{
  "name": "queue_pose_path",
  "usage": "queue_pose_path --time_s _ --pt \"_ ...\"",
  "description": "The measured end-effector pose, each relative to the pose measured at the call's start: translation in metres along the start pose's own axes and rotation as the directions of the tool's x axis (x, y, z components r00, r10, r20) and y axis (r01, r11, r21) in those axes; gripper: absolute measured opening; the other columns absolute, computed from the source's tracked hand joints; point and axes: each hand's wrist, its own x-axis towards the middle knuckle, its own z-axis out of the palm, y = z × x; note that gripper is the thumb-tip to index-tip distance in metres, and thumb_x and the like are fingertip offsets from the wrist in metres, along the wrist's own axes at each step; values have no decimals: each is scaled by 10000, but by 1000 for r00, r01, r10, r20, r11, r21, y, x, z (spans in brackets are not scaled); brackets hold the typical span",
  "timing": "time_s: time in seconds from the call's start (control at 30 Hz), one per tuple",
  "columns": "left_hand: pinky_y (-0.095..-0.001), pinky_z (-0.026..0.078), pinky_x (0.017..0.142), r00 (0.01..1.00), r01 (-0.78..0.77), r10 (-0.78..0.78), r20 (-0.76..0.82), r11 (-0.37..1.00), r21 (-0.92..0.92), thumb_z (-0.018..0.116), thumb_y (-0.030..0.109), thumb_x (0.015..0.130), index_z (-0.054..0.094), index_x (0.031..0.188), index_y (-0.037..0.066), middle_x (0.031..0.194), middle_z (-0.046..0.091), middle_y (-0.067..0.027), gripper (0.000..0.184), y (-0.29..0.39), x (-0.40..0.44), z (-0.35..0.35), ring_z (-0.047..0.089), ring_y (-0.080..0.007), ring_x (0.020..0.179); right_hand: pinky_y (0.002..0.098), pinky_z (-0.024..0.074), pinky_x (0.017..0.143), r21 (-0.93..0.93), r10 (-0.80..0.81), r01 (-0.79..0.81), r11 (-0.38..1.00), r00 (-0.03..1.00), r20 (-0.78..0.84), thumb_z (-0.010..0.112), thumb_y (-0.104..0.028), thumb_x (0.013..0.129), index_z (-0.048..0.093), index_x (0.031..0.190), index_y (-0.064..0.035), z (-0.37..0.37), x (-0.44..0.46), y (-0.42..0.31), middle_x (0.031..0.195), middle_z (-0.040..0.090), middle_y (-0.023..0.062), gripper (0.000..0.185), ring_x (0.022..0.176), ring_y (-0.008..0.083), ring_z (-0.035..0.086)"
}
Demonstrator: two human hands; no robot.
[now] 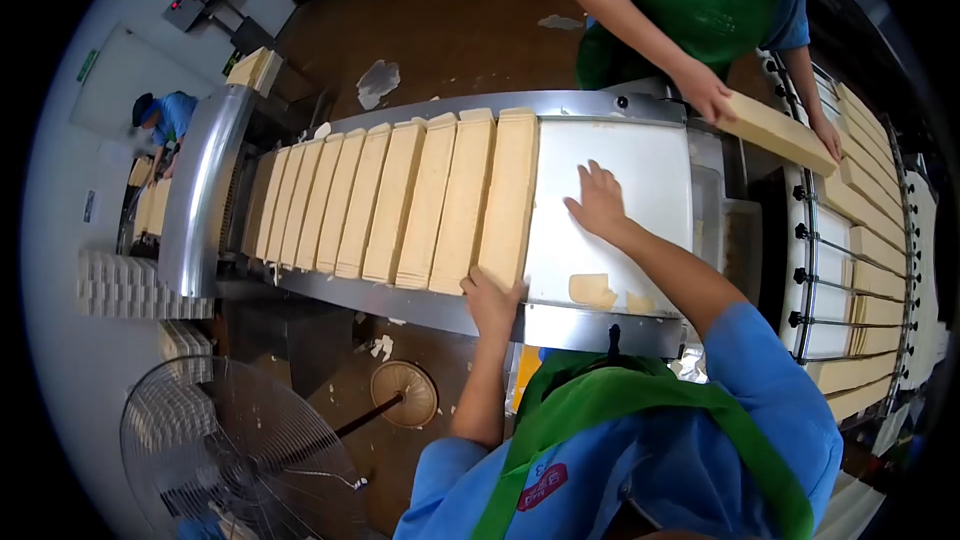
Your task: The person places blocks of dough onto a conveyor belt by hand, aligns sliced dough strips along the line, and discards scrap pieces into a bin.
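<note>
My left hand (491, 302) rests at the near end of the last pale stack (511, 202) in a row of long, layered blocks on the conveyor, its fingers against the stack's end. My right hand (598, 202) hovers over or lies on the white belt (570, 155) to the right of the row, fingers spread and nothing in them. Two thin pale scraps (593, 290) lie on the belt near its front edge.
Across the conveyor a co-worker in a green apron (700, 15) holds a long pale block (780, 132). A rack of similar blocks (870, 250) stands at right. A fan (235, 465) is at lower left, a metal housing (205, 190) at left. Another person (170, 120) works behind it.
</note>
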Motion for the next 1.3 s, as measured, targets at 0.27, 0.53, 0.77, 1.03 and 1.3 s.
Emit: queue_pose_path --time_s 0.27,0.53,0.77,1.03,1.3 --pt "-527 443 793 993 -119 114 37 976 180 750 493 691 333 1281 -87 1034 556 -272 927 -16 10 12 572 -436 911 469 332 1041 32 128 -132 991 986 109 454 -548 899 240 1490 -229 -2 127 -87 1562 41 184 704 1361 375 271" --pt "-492 435 842 978 -102 41 204 950 296 739 509 694 346 1286 -84 1114 525 -249 926 -2 13 7 544 -387 1015 486 428 981 190 253 -270 944 961 111 652 -450 762 351 1397 -100 -19 117 -83 1405 275 258 785 1201 439 436" --pt "-536 492 793 838 -343 334 432 938 -60 754 457 696 290 1331 23 1182 431 -284 898 28 11 27 561 -488 928 506 397 975 179 621 -607 774 784 -25 682 -445 720 350 1370 -69 -51 60 39 1426 251 214 821 1255 414 385" --pt "-482 447 889 792 -493 495 358 864 -104 765 242 693 298 1307 18 1178 347 -267 802 99 -15 68 434 -470 1100 484 416 971 617 844 -641 456 531 -73 725 -345 672 258 1340 -41 -94 -32 129 1440 181 241 870 1192 468 431" --pt "-438 331 1012 519 -742 815 260 580 -337 709 38 677 325 1388 49 1313 236 -296 808 231 -104 110 326 -437 1182 513 457 896 794 914 -462 395 114 -389 659 -384 747 282 1327 -20 -169 -242 259 1283 325 267 782 1068 482 515"
